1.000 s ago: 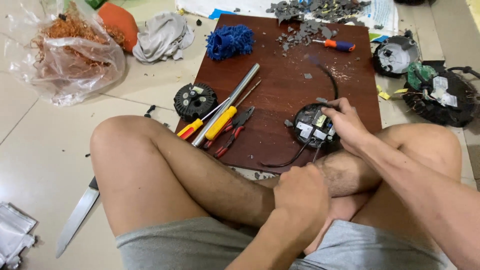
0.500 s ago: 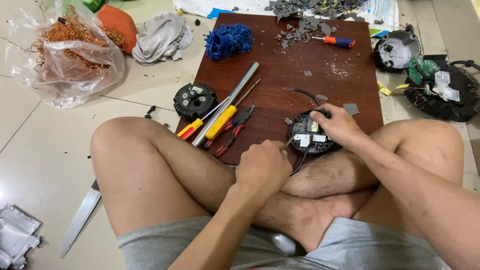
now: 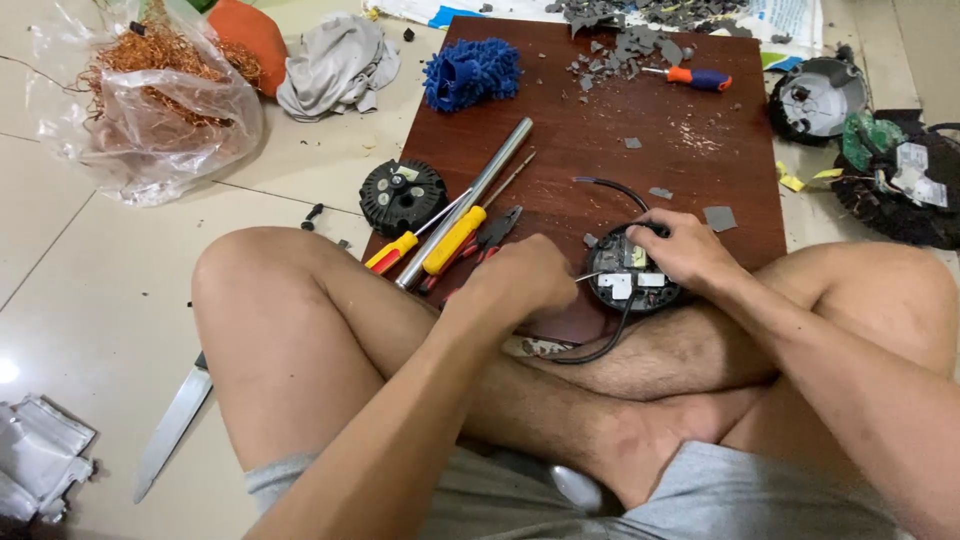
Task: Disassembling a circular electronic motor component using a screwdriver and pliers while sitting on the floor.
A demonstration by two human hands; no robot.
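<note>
Pale floor tiles surround a dark brown wooden board (image 3: pixel 690 150) that serves as our workbench, and at its near edge, just against our crossed legs, sits the round black electrical part (image 3: pixel 632 278) with white and yellow fittings showing on its open face. Our right hand (image 3: pixel 690 250) lies over its far rim, fingers curled around it to pin it down; our left hand (image 3: pixel 525 278) is clenched around a thin metal tool (image 3: pixel 588 277) whose tip reaches the part's left edge. We judge that this prying or picking goes best with the right hand pressing firmly so the part cannot spin, the tip kept low and worked with small levering moves, away from the fingers. A black cable (image 3: pixel 610 190) arcs from the part across the board and loops again near our shin. Further left lie a yellow-handled screwdriver (image 3: pixel 455 240), pliers with red grips (image 3: pixel 480 245), a steel tube (image 3: pixel 470 200) and a second round black part (image 3: pixel 402 195). We cannot make out the tool's handle, hidden in the fist, nor exactly what its tip touches; the right hand covers much of the part, and a knife (image 3: pixel 175 425) on the floor is partly hidden behind our knee.
</note>
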